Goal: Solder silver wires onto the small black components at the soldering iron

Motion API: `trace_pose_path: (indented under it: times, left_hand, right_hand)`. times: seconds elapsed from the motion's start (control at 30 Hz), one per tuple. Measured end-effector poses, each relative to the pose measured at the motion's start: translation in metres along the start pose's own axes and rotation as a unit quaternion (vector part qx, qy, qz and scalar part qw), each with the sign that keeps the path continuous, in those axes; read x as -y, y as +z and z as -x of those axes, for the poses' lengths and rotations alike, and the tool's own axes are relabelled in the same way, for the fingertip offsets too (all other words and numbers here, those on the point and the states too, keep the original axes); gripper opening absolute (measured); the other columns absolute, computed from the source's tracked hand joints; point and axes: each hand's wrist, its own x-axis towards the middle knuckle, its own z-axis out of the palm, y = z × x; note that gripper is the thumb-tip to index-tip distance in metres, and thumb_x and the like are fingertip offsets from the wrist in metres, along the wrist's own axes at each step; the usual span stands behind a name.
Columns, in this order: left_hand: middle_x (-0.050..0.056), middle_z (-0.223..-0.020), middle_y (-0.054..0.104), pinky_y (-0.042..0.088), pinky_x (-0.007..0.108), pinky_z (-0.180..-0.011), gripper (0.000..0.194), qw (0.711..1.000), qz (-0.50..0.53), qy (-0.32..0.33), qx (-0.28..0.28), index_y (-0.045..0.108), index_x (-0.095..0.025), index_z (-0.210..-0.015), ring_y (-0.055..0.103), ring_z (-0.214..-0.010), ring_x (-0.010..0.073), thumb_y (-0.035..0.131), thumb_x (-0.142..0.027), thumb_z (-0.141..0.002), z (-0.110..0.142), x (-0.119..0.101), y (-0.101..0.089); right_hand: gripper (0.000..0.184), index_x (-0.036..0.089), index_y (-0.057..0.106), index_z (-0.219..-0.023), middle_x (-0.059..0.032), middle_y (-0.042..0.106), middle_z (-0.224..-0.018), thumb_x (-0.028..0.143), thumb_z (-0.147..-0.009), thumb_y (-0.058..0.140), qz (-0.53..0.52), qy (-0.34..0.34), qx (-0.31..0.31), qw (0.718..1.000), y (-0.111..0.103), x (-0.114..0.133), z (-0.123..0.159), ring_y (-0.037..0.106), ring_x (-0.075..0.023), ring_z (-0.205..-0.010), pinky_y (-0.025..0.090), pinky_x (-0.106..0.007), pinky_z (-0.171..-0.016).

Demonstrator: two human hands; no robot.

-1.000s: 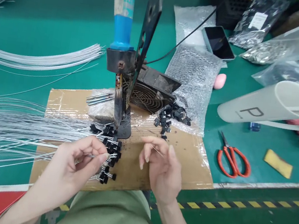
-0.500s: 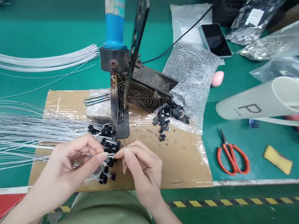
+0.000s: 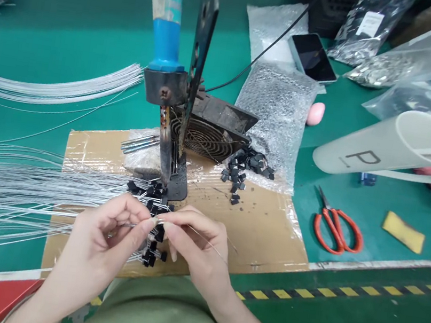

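My left hand (image 3: 106, 242) pinches a thin silver wire between thumb and fingertips over the cardboard sheet (image 3: 265, 234). My right hand (image 3: 195, 245) meets it fingertip to fingertip, pinched on a fine wire whose free end runs off to the right. Just beyond and below the fingers lies a cluster of small black parts fitted on wire ends (image 3: 158, 204). A long fan of silver wires (image 3: 13, 185) stretches left from that cluster. A blue-handled soldering iron (image 3: 166, 19) stands clamped in a dark metal stand (image 3: 178, 177) right behind my hands.
Loose black parts (image 3: 244, 168) lie by a bubble-wrap bag (image 3: 276, 116). A small fan (image 3: 207, 136) sits behind the stand. Red scissors (image 3: 334, 230), a yellow sponge (image 3: 403, 233), a white tube (image 3: 388, 147), a phone (image 3: 312, 57) and another wire bundle (image 3: 48, 85) lie around.
My right hand came in from the right, where its fingers were spread apart, and closed against my left fingertips. The left hand kept its pinch and barely moved.
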Motion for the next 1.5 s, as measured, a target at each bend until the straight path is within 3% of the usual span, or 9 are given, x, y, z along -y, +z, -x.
trace_pose_path:
  times: [0.2,0.47,0.7,1.0,1.3,1.5]
  left_hand:
    - [-0.002,-0.064,0.061,0.036,0.020,-0.051,0.016,0.999,0.009,-0.020,-0.042,0.070,-0.019,-0.081,0.048,-0.055,0.0098,0.072,-0.031,-0.092,0.006,-0.002,0.009]
    - [-0.001,-0.068,0.066,0.042,0.019,-0.052,0.012,0.999,-0.034,0.034,-0.003,0.070,-0.021,-0.083,0.056,-0.058,0.0105,0.069,-0.026,-0.094,0.002,0.006,0.003]
    - [-0.003,-0.068,0.065,0.038,0.021,-0.056,0.015,0.998,-0.015,0.005,-0.053,0.070,-0.021,-0.081,0.051,-0.059,0.0095,0.066,-0.025,-0.095,0.007,0.000,0.013]
    - [-0.002,-0.070,0.065,0.031,0.028,-0.055,0.016,0.999,-0.045,0.000,-0.025,0.069,-0.021,-0.085,0.051,-0.061,0.0115,0.066,-0.031,-0.097,0.007,0.004,0.009]
    - [-0.004,-0.068,0.062,0.032,0.024,-0.053,0.020,0.995,-0.095,0.023,0.011,0.067,-0.022,-0.083,0.045,-0.057,0.0102,0.064,-0.034,-0.099,0.004,0.009,0.002]
    - [-0.003,-0.067,0.063,0.036,0.021,-0.051,0.019,0.998,-0.055,0.032,0.023,0.068,-0.021,-0.085,0.047,-0.056,0.0098,0.064,-0.032,-0.100,0.000,0.013,0.002]
  right_hand:
    - [0.010,0.027,0.089,-0.090,0.0012,0.062,-0.071,0.036,-0.088,0.084,-0.036,0.039,-0.010,0.999,0.001,-0.003,0.000,0.049,-0.0078,-0.047,0.040,-0.025,-0.046]
    - [0.015,0.025,0.088,-0.089,0.0007,0.064,-0.071,0.040,-0.086,0.085,-0.042,0.062,-0.021,0.997,-0.001,-0.007,0.000,0.047,-0.0080,-0.047,0.040,-0.025,-0.044]
    - [0.009,0.027,0.089,-0.090,0.0017,0.063,-0.070,0.034,-0.088,0.084,-0.061,0.056,-0.019,0.996,-0.002,-0.008,0.001,0.048,-0.0067,-0.047,0.038,-0.023,-0.045]
    - [0.006,0.026,0.089,-0.087,0.0022,0.062,-0.068,0.031,-0.085,0.086,-0.072,0.066,-0.012,0.995,-0.005,-0.005,-0.002,0.048,-0.0068,-0.047,0.037,-0.023,-0.045]
    - [0.004,0.026,0.089,-0.083,0.0019,0.065,-0.066,0.029,-0.083,0.087,-0.069,0.088,0.005,0.994,-0.010,0.003,-0.005,0.050,-0.0053,-0.046,0.037,-0.020,-0.045]
    - [0.007,0.026,0.089,-0.087,0.0016,0.066,-0.067,0.032,-0.086,0.086,-0.062,0.100,0.023,0.993,-0.011,0.005,-0.004,0.051,-0.0054,-0.047,0.038,-0.020,-0.046]
